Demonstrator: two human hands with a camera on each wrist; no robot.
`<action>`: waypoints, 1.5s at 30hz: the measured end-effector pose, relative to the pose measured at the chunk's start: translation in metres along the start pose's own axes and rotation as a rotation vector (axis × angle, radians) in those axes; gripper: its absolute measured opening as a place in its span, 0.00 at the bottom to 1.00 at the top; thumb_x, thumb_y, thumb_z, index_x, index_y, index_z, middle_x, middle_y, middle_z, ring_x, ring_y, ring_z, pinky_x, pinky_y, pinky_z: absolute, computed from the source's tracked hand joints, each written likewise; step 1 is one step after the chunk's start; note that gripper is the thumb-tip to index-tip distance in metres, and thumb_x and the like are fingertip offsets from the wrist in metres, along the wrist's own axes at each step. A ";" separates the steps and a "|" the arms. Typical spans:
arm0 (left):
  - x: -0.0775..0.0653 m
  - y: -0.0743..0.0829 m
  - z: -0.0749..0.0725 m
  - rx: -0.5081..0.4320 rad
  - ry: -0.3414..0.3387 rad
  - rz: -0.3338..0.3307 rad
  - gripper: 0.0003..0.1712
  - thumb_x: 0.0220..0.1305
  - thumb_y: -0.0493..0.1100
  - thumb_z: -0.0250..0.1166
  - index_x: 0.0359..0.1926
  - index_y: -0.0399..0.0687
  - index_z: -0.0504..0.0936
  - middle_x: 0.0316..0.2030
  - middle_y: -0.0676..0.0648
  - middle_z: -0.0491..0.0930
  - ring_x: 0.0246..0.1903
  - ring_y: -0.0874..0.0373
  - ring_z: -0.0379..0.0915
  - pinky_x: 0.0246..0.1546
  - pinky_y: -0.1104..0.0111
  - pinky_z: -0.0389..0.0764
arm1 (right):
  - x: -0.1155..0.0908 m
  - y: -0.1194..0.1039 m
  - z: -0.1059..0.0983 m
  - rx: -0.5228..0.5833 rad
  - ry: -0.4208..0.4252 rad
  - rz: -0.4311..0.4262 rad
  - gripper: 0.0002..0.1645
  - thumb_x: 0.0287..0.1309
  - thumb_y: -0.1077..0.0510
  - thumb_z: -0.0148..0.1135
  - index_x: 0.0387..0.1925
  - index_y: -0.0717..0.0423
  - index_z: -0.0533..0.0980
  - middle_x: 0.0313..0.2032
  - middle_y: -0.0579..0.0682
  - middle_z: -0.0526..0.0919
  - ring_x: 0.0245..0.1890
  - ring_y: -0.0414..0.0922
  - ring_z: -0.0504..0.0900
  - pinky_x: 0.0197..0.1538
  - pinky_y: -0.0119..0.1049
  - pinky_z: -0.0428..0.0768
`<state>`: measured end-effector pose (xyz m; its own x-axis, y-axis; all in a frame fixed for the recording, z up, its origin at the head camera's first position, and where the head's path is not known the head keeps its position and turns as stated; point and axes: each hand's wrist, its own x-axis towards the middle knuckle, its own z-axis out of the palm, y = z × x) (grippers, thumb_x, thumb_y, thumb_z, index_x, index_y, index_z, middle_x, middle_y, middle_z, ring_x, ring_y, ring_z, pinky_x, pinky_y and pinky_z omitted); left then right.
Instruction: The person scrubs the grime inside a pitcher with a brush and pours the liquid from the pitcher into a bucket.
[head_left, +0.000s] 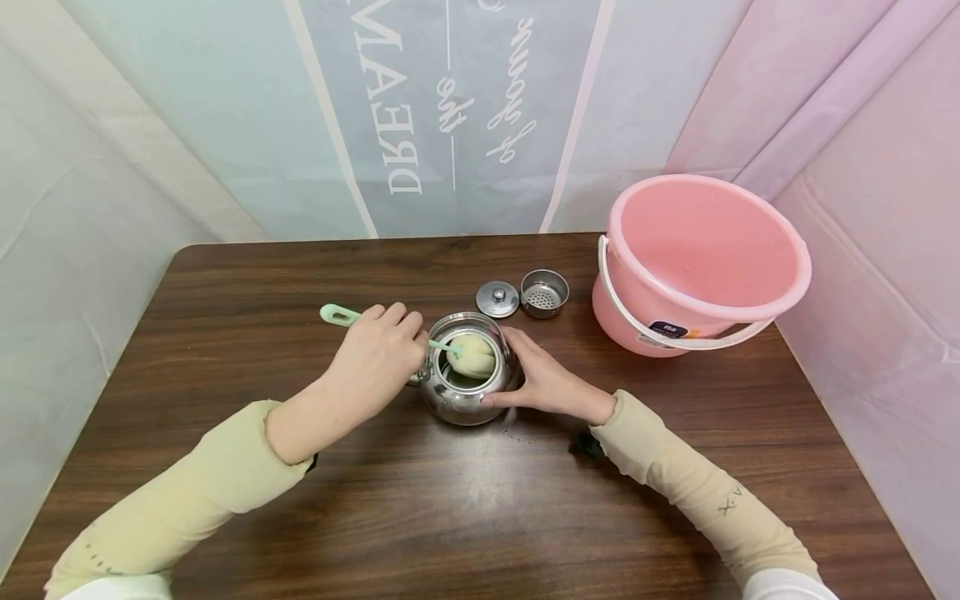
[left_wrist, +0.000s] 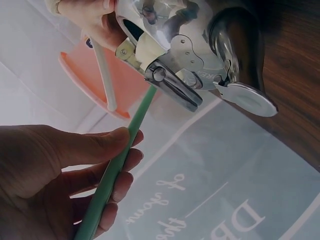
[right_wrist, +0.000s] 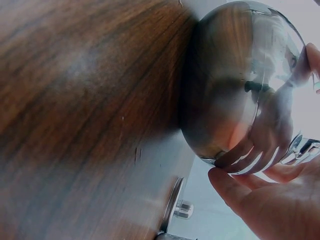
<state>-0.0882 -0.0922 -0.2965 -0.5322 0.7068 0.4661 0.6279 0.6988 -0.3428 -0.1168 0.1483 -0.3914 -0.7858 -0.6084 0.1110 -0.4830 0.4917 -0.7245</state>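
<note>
Two sleeves [head_left: 217, 467] [head_left: 697, 483]; two hands [head_left: 382, 354] [head_left: 551, 379]; one brush [head_left: 471, 358] in one kettle [head_left: 465, 410]

Your head view is bright and pretty even, with a soft glare patch on the table [head_left: 480, 517] on your side of the kettle [head_left: 461, 408]. Left wrist cam runs darker, your left hand [left_wrist: 47, 167] kinda in shadow. Right wrist's rougher: the table looks soft, and the right edge blows out white.
</note>
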 end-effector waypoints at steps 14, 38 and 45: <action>-0.004 0.000 -0.009 0.024 -0.029 0.005 0.04 0.44 0.30 0.65 0.19 0.41 0.82 0.17 0.47 0.66 0.20 0.51 0.62 0.20 0.68 0.60 | 0.001 -0.001 -0.002 -0.014 -0.002 -0.007 0.56 0.37 0.44 0.73 0.65 0.59 0.55 0.61 0.54 0.62 0.61 0.46 0.61 0.63 0.43 0.60; -0.008 0.004 -0.019 -0.012 -0.057 0.010 0.06 0.42 0.29 0.66 0.17 0.41 0.80 0.16 0.47 0.65 0.20 0.52 0.61 0.20 0.68 0.60 | 0.001 0.001 -0.001 -0.006 0.004 -0.025 0.55 0.38 0.43 0.73 0.64 0.59 0.56 0.60 0.54 0.63 0.60 0.46 0.62 0.62 0.44 0.61; -0.008 0.006 -0.018 -0.012 -0.050 0.012 0.05 0.41 0.29 0.67 0.16 0.40 0.80 0.16 0.48 0.65 0.19 0.52 0.61 0.20 0.68 0.60 | 0.000 0.002 0.000 -0.010 0.000 -0.014 0.56 0.38 0.42 0.72 0.65 0.57 0.55 0.61 0.53 0.62 0.61 0.45 0.62 0.62 0.44 0.61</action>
<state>-0.0699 -0.0952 -0.2873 -0.5521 0.7202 0.4201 0.6410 0.6889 -0.3385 -0.1180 0.1488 -0.3927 -0.7791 -0.6151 0.1216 -0.4980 0.4892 -0.7160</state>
